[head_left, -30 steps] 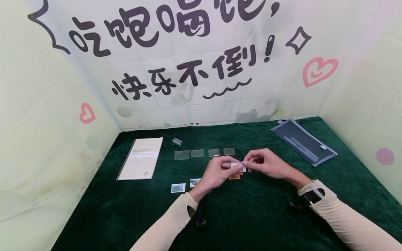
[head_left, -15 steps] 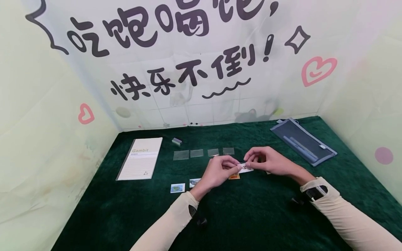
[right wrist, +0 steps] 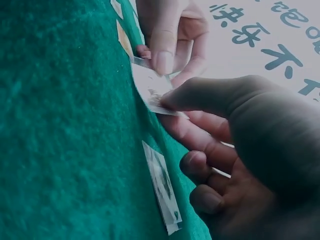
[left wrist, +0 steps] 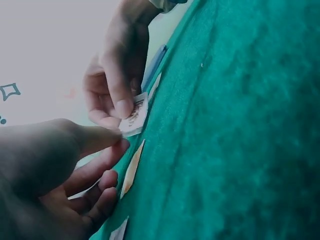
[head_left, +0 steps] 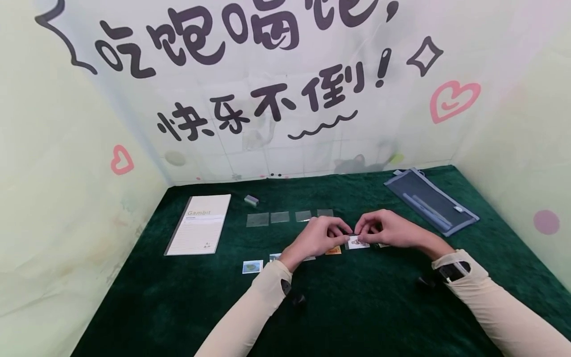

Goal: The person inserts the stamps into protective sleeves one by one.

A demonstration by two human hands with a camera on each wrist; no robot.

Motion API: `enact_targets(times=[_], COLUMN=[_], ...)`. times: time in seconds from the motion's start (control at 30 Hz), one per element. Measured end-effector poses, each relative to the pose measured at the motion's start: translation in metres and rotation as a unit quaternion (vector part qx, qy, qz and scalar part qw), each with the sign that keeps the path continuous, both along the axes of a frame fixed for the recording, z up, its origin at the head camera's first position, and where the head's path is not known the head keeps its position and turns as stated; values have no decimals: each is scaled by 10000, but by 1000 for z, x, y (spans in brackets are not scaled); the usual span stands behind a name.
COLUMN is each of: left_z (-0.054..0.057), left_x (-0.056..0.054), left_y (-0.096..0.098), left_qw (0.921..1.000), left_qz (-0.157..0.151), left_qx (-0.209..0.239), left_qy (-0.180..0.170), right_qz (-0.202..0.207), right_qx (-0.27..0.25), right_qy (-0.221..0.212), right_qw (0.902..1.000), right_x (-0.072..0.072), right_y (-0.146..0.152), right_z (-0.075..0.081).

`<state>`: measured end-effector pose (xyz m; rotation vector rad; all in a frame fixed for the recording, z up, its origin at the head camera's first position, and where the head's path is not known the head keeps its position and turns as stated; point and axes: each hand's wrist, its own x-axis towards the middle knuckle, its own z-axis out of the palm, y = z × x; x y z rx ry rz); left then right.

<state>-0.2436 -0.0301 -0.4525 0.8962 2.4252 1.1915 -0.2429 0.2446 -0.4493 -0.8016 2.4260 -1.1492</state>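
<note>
A small white stamp (head_left: 359,243) with a printed picture is held between both hands, low over the green cloth. A clear sleeve edge shows around the stamp in the right wrist view. My left hand (head_left: 318,236) pinches its left end between thumb and fingers. On the other end, the thumb of my right hand (head_left: 392,229) lies over the face, with fingers behind. An orange stamp (head_left: 333,250) lies by the left fingertips. Below the right hand is another sleeved stamp (right wrist: 164,187). A blue-green stamp (head_left: 253,267) lies further left; others are partly hidden by the left wrist.
Several clear sleeves (head_left: 257,219) lie in a row behind the hands. A notebook (head_left: 198,225) is at the left, with a small eraser-like block (head_left: 252,200) near the back. A blue mesh zip pouch (head_left: 430,201) lies at the back right, before the printed wall.
Both hands have shifted right with the stamp, away from over the orange one. The stamp has come down nearer the cloth, its printed face showing more.
</note>
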Motion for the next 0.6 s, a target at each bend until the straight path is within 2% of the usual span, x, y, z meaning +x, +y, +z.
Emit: enact_targets(times=[0.2, 0.4, 0.6], left_z=[-5, -9, -7], left_x=[-2, -3, -4], left_y=[-2, 0, -4], left_qw=[9998, 9990, 9991], left_qz=[-99, -94, -85], left_qx=[-126, -204, -124], left_qy=[130, 387, 392], right_qz=[-9, -164, -201], right_qx=[327, 445, 492], right_qy=[188, 331, 387], right_qw=[9993, 9983, 9978], right_x=[-1, 3, 5], right_y=[-3, -3, -4], right_z=[-1, 1, 4])
